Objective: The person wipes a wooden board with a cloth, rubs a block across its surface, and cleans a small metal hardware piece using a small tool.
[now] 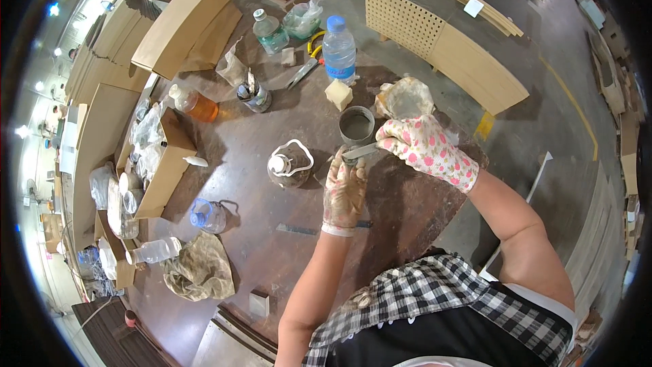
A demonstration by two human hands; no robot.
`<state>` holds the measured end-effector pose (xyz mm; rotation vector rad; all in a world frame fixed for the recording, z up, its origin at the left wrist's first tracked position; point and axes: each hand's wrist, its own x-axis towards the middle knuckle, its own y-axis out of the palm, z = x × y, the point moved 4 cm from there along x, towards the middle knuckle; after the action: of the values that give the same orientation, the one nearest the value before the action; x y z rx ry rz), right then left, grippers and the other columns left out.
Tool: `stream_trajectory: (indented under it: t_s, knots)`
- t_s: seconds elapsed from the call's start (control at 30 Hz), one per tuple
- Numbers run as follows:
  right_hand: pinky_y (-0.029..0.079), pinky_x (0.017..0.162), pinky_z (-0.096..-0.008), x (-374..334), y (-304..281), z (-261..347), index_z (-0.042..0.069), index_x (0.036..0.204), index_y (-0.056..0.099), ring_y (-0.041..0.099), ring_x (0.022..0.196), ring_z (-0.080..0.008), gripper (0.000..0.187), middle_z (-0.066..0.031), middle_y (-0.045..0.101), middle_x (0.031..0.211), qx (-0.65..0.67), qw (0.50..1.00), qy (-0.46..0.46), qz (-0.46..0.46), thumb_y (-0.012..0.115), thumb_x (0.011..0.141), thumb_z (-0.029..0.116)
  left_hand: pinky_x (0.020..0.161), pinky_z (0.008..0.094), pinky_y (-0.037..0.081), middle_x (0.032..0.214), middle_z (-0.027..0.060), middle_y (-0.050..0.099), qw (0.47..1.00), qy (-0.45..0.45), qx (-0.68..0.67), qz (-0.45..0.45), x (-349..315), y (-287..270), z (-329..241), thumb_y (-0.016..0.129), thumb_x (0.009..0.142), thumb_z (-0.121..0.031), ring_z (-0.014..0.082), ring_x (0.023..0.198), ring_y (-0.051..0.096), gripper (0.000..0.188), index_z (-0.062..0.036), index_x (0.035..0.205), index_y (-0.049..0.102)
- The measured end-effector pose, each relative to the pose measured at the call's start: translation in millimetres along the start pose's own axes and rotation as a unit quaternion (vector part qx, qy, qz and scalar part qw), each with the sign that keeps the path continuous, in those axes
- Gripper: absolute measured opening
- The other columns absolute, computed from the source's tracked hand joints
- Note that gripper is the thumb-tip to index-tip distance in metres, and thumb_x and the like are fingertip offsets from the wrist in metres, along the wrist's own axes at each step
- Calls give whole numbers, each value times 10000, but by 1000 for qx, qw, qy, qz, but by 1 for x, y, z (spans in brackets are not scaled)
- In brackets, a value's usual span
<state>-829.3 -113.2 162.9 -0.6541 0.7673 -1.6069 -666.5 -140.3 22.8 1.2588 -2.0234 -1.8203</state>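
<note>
My right hand (429, 149), in a white glove with pink flowers, pinches one end of a flat grey strip (361, 152) that looks like a scraper blade. My left hand (345, 194), in a stained glove, is closed with its fingertips at the strip's other end. Whether it grips the strip or something smaller beneath it, I cannot make out. Just beyond the strip stands a round grey tub (356, 125) with a dark grey inside. A pale yellow block (339, 94) sits behind the tub. Beyond my right hand lies a crumpled, stained plastic-lined bowl (405, 98).
On the brown table (258, 211) stand a water bottle (338, 51), a white-handled jug (290, 164), a cup of tools (254, 95) and an amber bottle (195, 103). Scissors (303, 73) lie farther back. A cardboard box (166, 163) and a rag (200, 268) are at left.
</note>
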Motion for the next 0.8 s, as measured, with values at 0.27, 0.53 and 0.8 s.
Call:
stream_trajectory:
  t_s: [0.27,0.53,0.8]
  knots:
    - [501,618,-354,-8,-11,21,114,861,638,646,682,-237,120,-44,665,765,-47,995,-63,-58,595,850,225,773,254,492,1141,83,561,999,11,-19,30,-11,12,0,560,911,-163,170,928,573,455,-79,1329,401]
    - [497,635,-349,-15,-12,32,106,871,657,648,688,-235,133,-52,673,787,-55,987,-120,-92,616,835,227,769,260,500,1129,75,557,997,6,-44,68,-19,17,-3,547,915,-150,174,930,568,455,-57,1330,385]
    - [515,591,-320,-20,-13,43,99,857,673,648,669,-231,94,-42,672,776,-99,978,-159,-88,694,776,142,739,253,499,1129,71,559,996,-12,-54,69,-27,16,-4,536,923,-154,175,941,582,426,-79,1321,404]
